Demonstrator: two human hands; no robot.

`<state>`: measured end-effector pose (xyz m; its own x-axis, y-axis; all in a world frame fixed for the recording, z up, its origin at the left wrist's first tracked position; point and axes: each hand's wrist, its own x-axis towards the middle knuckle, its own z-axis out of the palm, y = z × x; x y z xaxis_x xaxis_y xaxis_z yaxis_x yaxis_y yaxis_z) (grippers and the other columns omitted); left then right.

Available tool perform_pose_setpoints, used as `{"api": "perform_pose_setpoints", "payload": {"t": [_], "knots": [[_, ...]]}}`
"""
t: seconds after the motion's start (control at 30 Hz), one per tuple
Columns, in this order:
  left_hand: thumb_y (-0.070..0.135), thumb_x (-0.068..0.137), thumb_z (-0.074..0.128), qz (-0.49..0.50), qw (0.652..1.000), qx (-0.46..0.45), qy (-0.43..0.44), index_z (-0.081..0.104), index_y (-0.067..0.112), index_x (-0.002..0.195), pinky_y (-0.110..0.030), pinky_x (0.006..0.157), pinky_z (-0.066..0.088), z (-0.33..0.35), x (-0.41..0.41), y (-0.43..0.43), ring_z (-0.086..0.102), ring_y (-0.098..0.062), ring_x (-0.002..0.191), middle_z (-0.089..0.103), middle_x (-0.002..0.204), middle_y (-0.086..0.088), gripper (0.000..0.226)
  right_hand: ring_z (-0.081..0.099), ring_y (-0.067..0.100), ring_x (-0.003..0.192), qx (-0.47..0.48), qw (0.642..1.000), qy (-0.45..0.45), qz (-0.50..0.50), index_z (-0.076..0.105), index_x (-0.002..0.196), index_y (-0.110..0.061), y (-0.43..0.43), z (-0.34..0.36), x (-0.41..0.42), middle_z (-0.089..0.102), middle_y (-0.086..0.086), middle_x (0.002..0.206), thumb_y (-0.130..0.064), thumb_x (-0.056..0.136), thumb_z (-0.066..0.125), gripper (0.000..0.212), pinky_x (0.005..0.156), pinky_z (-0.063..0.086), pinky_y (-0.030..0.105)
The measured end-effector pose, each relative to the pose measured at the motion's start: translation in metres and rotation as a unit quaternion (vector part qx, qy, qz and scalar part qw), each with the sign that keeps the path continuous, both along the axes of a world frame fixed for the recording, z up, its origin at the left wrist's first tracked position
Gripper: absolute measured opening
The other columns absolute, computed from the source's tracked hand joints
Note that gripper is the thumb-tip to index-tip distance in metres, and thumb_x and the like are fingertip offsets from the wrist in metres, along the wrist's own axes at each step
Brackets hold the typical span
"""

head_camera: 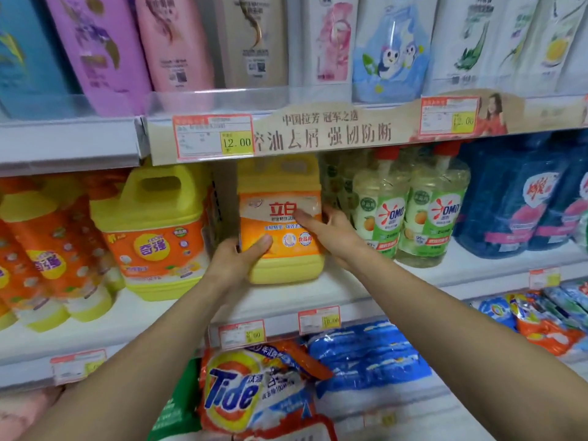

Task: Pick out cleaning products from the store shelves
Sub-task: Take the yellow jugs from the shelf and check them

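The head view shows a pick in the middle of being made. A yellow dish-detergent jug (281, 218) with an orange label stands on the middle shelf (350, 291), under the edge strip that carries a 12.00 price tag (213, 138). Both hands are clamped on the jug from opposite sides. The left hand (237, 259) wraps its lower left corner with the thumb laid across the front. The right hand (331, 230) cups the right wall with the thumb stretched over the label. The jug's base sits level with the shelf board, and I cannot tell whether it has left the board or rests on it. It lies between a larger yellow jug (152, 237) on its left, a gap apart, and two OMO pump bottles (410, 214) just beside the right hand. By my reading the task is at an early point: one product is grasped but not yet drawn out from under the strip. No basket or trolley is in view, so whether anything is already gathered cannot be told. What remains is to pull this jug clear, put it somewhere, and pick further items. The Tide bag (241, 389) on the shelf below and the blue refill pouches (515, 198) to the right lie untouched.
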<state>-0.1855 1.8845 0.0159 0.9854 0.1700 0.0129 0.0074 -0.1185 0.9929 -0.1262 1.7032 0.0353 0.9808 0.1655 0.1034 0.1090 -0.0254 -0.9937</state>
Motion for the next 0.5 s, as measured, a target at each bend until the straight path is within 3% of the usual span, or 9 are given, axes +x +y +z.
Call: {"api": "perform_pose_setpoints", "payload": {"t": [0.1,0.23,0.33,0.4,0.43,0.5], "knots": [[0.034,0.084,0.071,0.011,0.999,0.031,-0.003,0.060,0.013,0.122,-0.013,0.068,0.052,-0.011,0.019,0.000,0.067,-0.006,0.086,0.069,0.108,0.002,0.044,0.070,0.017,0.095,-0.013,0.998,-0.049,-0.023,0.056,0.129,-0.013,0.004,-0.009,0.015,0.069,0.005,0.114,-0.024,0.088,0.073,0.045,0.074,0.059,0.020],[0.032,0.089,0.067,0.043,0.992,0.113,-0.035,0.052,0.011,0.132,-0.030,0.095,0.045,-0.016,0.037,-0.003,0.060,-0.023,0.108,0.062,0.127,-0.006,0.050,0.065,0.017,0.108,-0.019,0.996,-0.089,-0.012,0.047,0.138,-0.010,0.005,-0.013,0.028,0.064,0.008,0.126,-0.016,0.091,0.068,0.052,0.089,0.056,0.027],[0.036,0.091,0.063,0.104,0.963,0.247,-0.043,0.053,0.003,0.126,-0.035,0.090,0.045,-0.015,0.049,-0.006,0.059,-0.035,0.110,0.061,0.126,-0.017,0.049,0.063,-0.008,0.092,-0.027,0.994,-0.104,-0.017,0.041,0.141,-0.009,0.006,-0.018,0.035,0.061,-0.002,0.119,-0.011,0.093,0.065,0.054,0.074,0.052,0.008],[0.036,0.092,0.061,0.132,0.933,0.333,-0.039,0.051,-0.001,0.125,-0.040,0.088,0.046,-0.016,0.055,-0.009,0.057,-0.039,0.109,0.060,0.124,-0.023,0.050,0.060,-0.015,0.089,-0.044,0.992,-0.117,-0.027,0.041,0.140,-0.009,0.008,-0.019,0.040,0.058,-0.004,0.116,-0.013,0.093,0.066,0.054,0.071,0.048,0.004],[0.036,0.093,0.061,0.129,0.925,0.356,-0.036,0.048,0.000,0.128,-0.043,0.089,0.046,-0.015,0.057,-0.011,0.056,-0.039,0.111,0.059,0.125,-0.023,0.052,0.062,-0.008,0.098,-0.057,0.990,-0.121,-0.033,0.041,0.140,-0.009,0.010,-0.018,0.042,0.058,-0.001,0.122,-0.016,0.092,0.067,0.055,0.078,0.050,0.009],[0.033,0.091,0.065,0.089,0.937,0.336,-0.038,0.044,0.004,0.133,-0.045,0.094,0.046,-0.015,0.056,-0.014,0.057,-0.038,0.114,0.059,0.128,-0.019,0.055,0.057,0.020,0.122,-0.084,0.987,-0.126,-0.045,0.038,0.144,-0.010,0.013,-0.016,0.045,0.054,0.009,0.137,-0.022,0.091,0.069,0.063,0.100,0.050,0.032]]}}
